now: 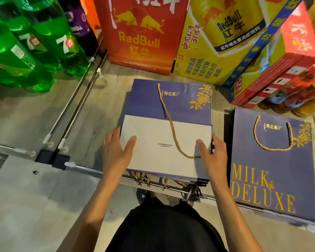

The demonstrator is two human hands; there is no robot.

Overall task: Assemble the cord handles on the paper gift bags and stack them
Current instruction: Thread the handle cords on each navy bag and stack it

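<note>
Flanking the bag (162,135), left hand (116,154) and right hand (214,157) rest thumbs atop.

Both forearms bare and extended, left hand (116,155) fingers straight, thumb splayed, right hand (214,157) likewise

Purple bag (145,100) flat atop stack (202,181) w/ gold cord (172,124) across.

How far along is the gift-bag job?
Done: the rightmost bag has its gold handle looped. In hand: left hand and right hand rest on the middle bag, whose cord is threaded at one hole only; the other eyelet is empty. Remaining: thread that end, stack it.
</note>
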